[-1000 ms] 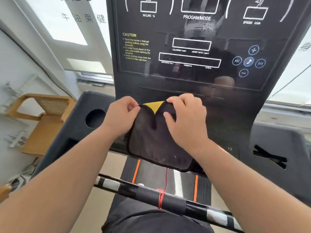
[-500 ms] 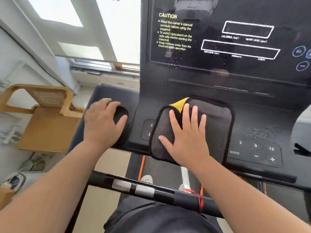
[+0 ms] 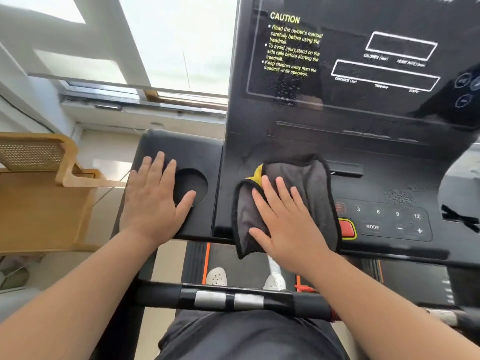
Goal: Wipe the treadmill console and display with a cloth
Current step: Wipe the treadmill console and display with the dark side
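Note:
A grey cloth with black edging and a yellow corner lies folded on the black treadmill console, left of the button panel. My right hand presses flat on the cloth, fingers spread, and the cloth's lower edge hangs over the console's front. My left hand rests flat on the left side tray, its thumb at the round cup holder. The glossy black display rises behind, with yellow caution text and droplets on it.
A red stop button and numbered keys sit right of the cloth. A black handlebar crosses in front of my waist. A wooden chair stands at the left, windows behind.
My right hand has slid the cloth leftward across the console, uncovering the red button. My left hand let go of the cloth earlier and now stays on the side tray.

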The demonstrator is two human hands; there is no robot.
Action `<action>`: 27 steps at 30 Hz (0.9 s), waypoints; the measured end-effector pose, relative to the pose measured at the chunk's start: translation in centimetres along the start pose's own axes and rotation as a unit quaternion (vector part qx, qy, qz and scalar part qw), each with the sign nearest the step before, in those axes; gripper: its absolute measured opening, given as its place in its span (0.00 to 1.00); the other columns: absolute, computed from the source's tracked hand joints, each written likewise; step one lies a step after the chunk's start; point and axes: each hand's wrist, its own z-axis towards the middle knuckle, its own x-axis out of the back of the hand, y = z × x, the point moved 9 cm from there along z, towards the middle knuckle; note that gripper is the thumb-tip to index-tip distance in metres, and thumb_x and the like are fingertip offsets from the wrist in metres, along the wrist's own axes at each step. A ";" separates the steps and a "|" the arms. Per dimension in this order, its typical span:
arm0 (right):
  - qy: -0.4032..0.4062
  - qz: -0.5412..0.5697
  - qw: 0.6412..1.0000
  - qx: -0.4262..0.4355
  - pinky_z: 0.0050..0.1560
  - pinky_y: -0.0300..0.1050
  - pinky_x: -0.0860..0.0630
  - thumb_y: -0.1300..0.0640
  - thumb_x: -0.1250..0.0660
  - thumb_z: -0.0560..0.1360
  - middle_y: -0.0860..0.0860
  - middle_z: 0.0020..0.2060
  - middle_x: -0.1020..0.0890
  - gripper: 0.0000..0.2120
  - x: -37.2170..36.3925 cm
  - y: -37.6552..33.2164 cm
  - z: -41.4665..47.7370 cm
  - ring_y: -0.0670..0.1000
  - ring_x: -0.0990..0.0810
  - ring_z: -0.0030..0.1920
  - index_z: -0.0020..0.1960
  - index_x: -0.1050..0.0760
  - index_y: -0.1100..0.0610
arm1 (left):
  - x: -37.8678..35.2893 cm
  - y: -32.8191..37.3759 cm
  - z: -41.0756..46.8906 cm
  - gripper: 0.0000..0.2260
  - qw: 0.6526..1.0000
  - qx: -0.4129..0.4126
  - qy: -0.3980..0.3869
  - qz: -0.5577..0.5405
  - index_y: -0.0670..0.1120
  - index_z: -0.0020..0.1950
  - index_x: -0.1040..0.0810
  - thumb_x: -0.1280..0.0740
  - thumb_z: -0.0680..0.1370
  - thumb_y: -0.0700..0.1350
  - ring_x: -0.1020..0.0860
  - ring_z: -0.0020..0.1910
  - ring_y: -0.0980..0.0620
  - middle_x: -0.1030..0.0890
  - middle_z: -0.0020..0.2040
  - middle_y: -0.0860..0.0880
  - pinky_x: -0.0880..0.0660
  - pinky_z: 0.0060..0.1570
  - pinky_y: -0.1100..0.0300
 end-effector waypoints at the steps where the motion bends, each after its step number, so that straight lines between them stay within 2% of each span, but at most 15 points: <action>1: 0.000 -0.005 1.000 -0.025 0.81 0.64 0.49 0.34 0.52 0.82 0.56 0.84 0.52 0.38 -0.3 1.3 -1.0 0.61 0.54 0.83 0.84 0.48 0.55 | 0.0 0.0 0.0 0.36 1.000 -0.003 0.000 0.005 0.45 0.81 0.42 0.50 0.79 0.65 0.49 0.82 0.41 0.45 0.83 0.43 0.50 0.79 0.41; 6: -0.003 -0.048 0.989 -0.140 0.80 0.70 0.53 0.27 0.56 0.79 0.66 0.82 0.49 0.46 0.3 5.1 -1.2 0.68 0.53 0.82 0.82 0.45 0.62 | -0.2 0.2 0.1 0.37 1.000 -0.014 -0.003 0.018 0.45 0.80 0.39 0.51 0.78 0.67 0.47 0.81 0.39 0.41 0.81 0.42 0.48 0.78 0.39; 10: 0.013 -0.040 0.985 -0.168 0.80 0.69 0.55 0.24 0.57 0.77 0.65 0.82 0.51 0.48 2.1 3.6 3.2 0.68 0.55 0.82 0.83 0.47 0.60 | -0.3 0.1 0.1 0.36 1.000 -0.014 -0.004 0.019 0.45 0.80 0.39 0.50 0.78 0.66 0.47 0.81 0.39 0.41 0.81 0.42 0.49 0.78 0.38; 12: 0.020 -0.033 0.988 -0.149 0.80 0.69 0.55 0.25 0.55 0.77 0.65 0.82 0.54 0.47 2.5 2.0 4.9 0.67 0.57 0.82 0.83 0.49 0.59 | -0.3 0.1 0.1 0.36 1.000 -0.011 -0.007 0.019 0.46 0.80 0.39 0.50 0.79 0.66 0.48 0.81 0.39 0.41 0.82 0.43 0.49 0.78 0.39; 15: 0.013 -0.010 0.997 -0.069 0.81 0.68 0.54 0.30 0.53 0.80 0.61 0.83 0.56 0.42 2.2 -0.8 5.6 0.64 0.59 0.83 0.84 0.50 0.57 | -0.3 0.0 0.2 0.34 1.000 -0.009 -0.008 0.015 0.46 0.80 0.39 0.50 0.79 0.65 0.48 0.81 0.40 0.41 0.82 0.43 0.49 0.79 0.39; 18: 0.010 -0.012 0.999 0.034 0.80 0.65 0.49 0.40 0.50 0.82 0.53 0.84 0.48 0.33 1.2 -2.6 3.1 0.59 0.51 0.83 0.83 0.45 0.53 | -0.3 0.0 0.2 0.33 1.000 -0.010 -0.008 0.011 0.46 0.80 0.39 0.50 0.79 0.63 0.48 0.81 0.40 0.41 0.82 0.43 0.49 0.79 0.39; 21: 0.022 -0.040 0.996 0.082 0.80 0.61 0.51 0.43 0.48 0.83 0.50 0.84 0.45 0.30 0.1 -1.9 -0.7 0.57 0.48 0.83 0.83 0.44 0.50 | -0.3 -0.2 0.2 0.33 1.000 -0.013 -0.003 0.005 0.46 0.80 0.38 0.51 0.79 0.63 0.47 0.81 0.39 0.40 0.81 0.43 0.49 0.79 0.39; 23: 0.033 -0.037 0.997 0.064 0.79 0.62 0.50 0.43 0.47 0.82 0.50 0.83 0.46 0.31 -0.1 0.1 -2.0 0.57 0.49 0.83 0.82 0.44 0.51 | -0.2 -0.1 0.1 0.34 1.000 -0.013 -0.001 -0.002 0.45 0.80 0.37 0.52 0.79 0.63 0.47 0.81 0.39 0.39 0.81 0.42 0.49 0.79 0.39; 27: 0.020 -0.050 0.997 0.045 0.80 0.66 0.54 0.32 0.50 0.81 0.52 0.84 0.50 0.38 1.0 2.3 1.5 0.59 0.54 0.83 0.83 0.45 0.53 | -0.3 -0.1 0.1 0.34 1.000 -0.016 -0.005 -0.002 0.45 0.80 0.37 0.52 0.79 0.63 0.47 0.81 0.39 0.39 0.81 0.42 0.49 0.78 0.39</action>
